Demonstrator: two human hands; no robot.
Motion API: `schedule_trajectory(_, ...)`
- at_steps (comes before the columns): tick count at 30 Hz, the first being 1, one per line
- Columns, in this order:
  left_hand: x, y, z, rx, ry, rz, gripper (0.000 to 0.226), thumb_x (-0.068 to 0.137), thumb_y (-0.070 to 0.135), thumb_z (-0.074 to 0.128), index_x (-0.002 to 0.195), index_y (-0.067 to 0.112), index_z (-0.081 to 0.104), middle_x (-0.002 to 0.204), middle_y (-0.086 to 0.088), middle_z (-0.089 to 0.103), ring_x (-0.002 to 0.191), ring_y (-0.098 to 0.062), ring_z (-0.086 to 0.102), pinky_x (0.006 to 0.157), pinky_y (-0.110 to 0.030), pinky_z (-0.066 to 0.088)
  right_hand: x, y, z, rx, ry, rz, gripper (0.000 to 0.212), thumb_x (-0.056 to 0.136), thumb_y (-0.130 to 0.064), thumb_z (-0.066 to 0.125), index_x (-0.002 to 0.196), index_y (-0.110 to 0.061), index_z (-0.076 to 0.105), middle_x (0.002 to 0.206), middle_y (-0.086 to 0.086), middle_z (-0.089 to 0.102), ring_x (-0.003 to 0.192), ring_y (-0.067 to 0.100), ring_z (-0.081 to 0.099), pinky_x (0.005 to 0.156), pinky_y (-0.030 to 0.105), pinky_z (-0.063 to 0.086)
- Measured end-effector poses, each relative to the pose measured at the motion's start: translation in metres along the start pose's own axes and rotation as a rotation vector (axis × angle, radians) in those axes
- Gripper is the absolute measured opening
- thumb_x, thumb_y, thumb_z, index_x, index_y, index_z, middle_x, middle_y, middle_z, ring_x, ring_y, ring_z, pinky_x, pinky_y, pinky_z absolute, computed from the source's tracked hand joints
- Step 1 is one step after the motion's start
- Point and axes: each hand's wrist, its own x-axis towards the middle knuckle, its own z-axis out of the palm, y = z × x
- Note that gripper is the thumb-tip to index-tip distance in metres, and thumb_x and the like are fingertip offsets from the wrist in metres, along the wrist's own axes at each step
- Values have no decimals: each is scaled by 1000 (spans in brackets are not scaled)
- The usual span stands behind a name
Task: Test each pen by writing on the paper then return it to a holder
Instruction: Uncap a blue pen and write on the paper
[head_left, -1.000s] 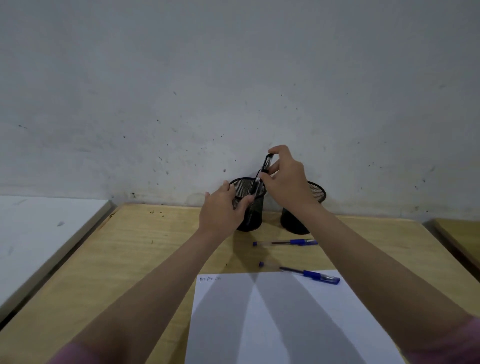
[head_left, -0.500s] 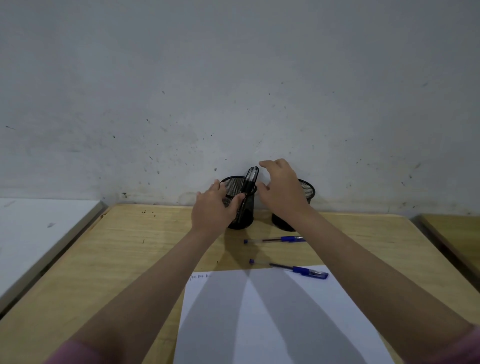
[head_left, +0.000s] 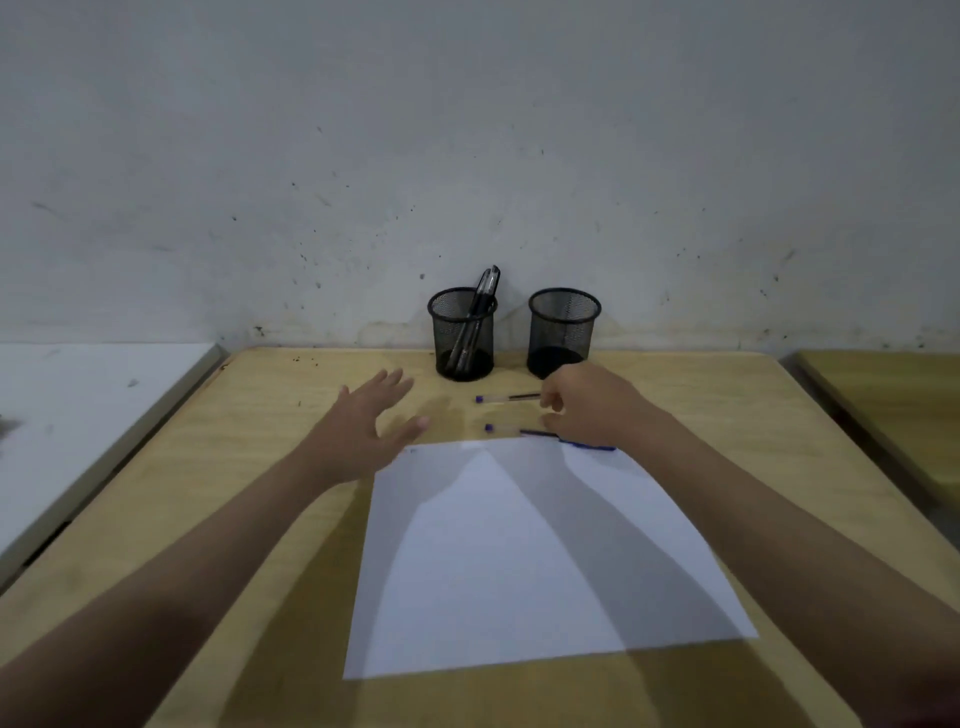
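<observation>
- Two blue-capped ballpoint pens lie on the pale wooden worktop (head_left: 218, 467), long axes running left to right, above the white sheet of paper (head_left: 519, 561).
- The right hand (head_left: 592, 410), fingers curled and holding nothing visible, hovers over the cap ends of the farther pen (head_left: 506, 398) and nearer pen (head_left: 519, 431).
- The left hand (head_left: 363, 431), spread wide and empty, is farther from both.
- Black pens (head_left: 480, 306) stand in the left black mesh holder (head_left: 464, 332); the right mesh holder (head_left: 562, 332) looks empty.

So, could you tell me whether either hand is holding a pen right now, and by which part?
Neither: the left hand is open and empty, and the right hand only reaches toward the blue pens.
</observation>
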Motion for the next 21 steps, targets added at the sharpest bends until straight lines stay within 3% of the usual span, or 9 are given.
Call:
schedule_trajectory(4,-43,-15,1,83,-18,-51,65,82,63,44,135,25,45,152,4,29,141,-12,21,115,-49,5,-14,0,20,-144,-36,59,21,86,-15,53,102,-8,63,105,12,62,94,30,59,72,34,49)
schedule_trajectory(7,-61,-22,4,113,-62,-58,71,77,66,37,137,29,39,152,5,30,141,-13,21,114,-50,6,-18,-6,31,-274,-31,78,19,89,-11,49,104,-9,60,109,12,58,97,28,58,66,31,40)
schedule_trajectory(13,-71,-28,14,158,-72,-42,84,70,73,26,141,29,32,154,9,20,143,-9,14,116,-46,6,-24,-10,40,-363,127,41,21,87,-6,48,106,-9,57,110,10,55,102,28,54,68,32,35)
schedule_trajectory(16,-71,-28,15,175,-75,-34,84,71,73,24,142,28,31,155,8,20,143,-10,14,116,-46,8,-29,-14,40,-127,277,15,19,89,-10,49,103,-8,62,102,10,56,94,29,56,65,31,39)
schedule_trajectory(19,-72,-25,14,195,-62,-30,81,75,70,21,143,27,30,154,5,22,143,-12,16,116,-45,10,-39,-34,30,391,399,22,9,87,-12,59,92,-8,65,85,6,60,74,23,59,64,32,49)
schedule_trajectory(21,-76,-16,16,204,68,36,73,80,64,26,140,24,37,150,-1,34,139,-16,29,113,-44,20,-46,-52,23,733,423,90,5,85,-11,64,81,-12,62,71,2,62,64,19,61,59,30,50)
